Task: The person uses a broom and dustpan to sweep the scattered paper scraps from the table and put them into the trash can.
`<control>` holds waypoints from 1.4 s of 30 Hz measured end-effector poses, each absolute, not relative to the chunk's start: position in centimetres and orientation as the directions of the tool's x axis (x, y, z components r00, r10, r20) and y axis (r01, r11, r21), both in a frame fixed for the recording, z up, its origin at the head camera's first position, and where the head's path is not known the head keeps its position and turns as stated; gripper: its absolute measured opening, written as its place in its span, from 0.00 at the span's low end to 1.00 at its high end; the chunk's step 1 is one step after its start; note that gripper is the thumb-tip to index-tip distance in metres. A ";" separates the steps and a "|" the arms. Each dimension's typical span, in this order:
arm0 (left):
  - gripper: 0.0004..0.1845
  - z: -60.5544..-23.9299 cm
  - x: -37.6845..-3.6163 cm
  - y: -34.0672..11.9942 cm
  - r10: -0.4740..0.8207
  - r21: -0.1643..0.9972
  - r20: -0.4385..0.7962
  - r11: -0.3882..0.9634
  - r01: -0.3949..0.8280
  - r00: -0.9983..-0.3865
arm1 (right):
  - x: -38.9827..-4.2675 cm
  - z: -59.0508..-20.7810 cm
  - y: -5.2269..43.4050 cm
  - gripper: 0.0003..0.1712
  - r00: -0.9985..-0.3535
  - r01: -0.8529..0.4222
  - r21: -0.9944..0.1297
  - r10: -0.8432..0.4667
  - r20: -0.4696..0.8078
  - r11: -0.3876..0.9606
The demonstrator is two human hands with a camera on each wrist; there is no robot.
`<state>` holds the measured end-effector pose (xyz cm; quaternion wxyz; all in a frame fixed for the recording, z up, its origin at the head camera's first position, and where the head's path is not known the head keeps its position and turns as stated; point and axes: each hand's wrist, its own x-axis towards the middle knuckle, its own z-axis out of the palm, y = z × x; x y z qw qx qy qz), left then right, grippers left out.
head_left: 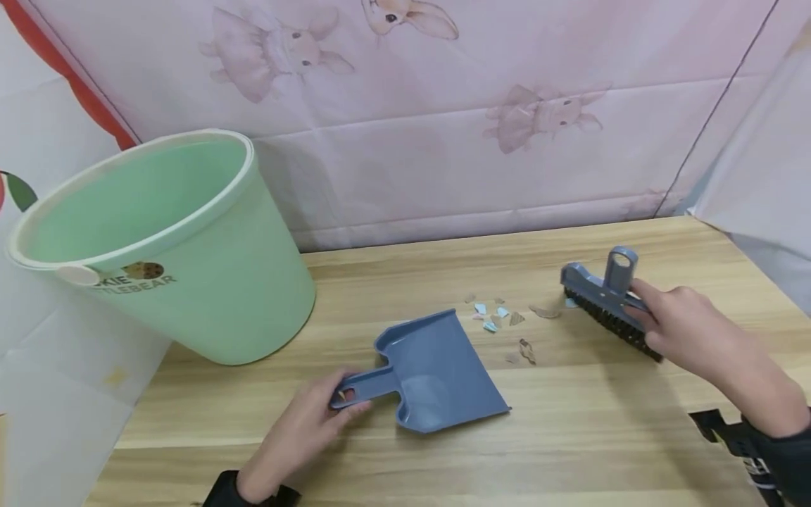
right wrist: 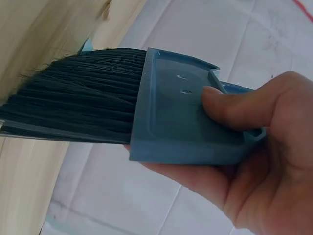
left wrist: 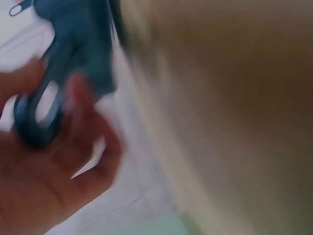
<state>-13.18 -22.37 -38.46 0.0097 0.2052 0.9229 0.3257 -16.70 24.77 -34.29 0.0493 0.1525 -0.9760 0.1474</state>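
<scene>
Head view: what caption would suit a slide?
Left hand holds dustpan; right hand holds brush beside scraps.

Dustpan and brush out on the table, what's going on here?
A person is working at a wooden table. Their left hand holds the blue dustpan by its handle, flat on the table with its open edge towards a small scatter of scraps. Their right hand grips the matching brush just right of the scraps, bristles down at the tabletop. A pale green bucket stands at the left, tilted. No scraps show in the pan.
</scene>
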 end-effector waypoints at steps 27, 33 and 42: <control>0.15 -36.6 -13.9 -19.5 0.581 0.485 -0.168 0.752 0.446 -0.796 | -11.1 -34.3 14.5 0.10 -0.819 -0.567 -0.399 -0.546 0.178 0.721; 0.14 -36.6 -13.7 -19.5 0.593 0.510 -0.198 0.742 0.435 -0.780 | -10.3 -34.1 14.8 0.25 -0.789 -0.570 -0.544 -0.595 0.153 0.616; 0.12 -36.1 -13.8 -20.1 0.598 0.523 -0.184 0.731 0.437 -0.780 | -11.6 -33.4 17.0 0.24 -0.811 -0.582 -0.501 -0.498 0.306 0.640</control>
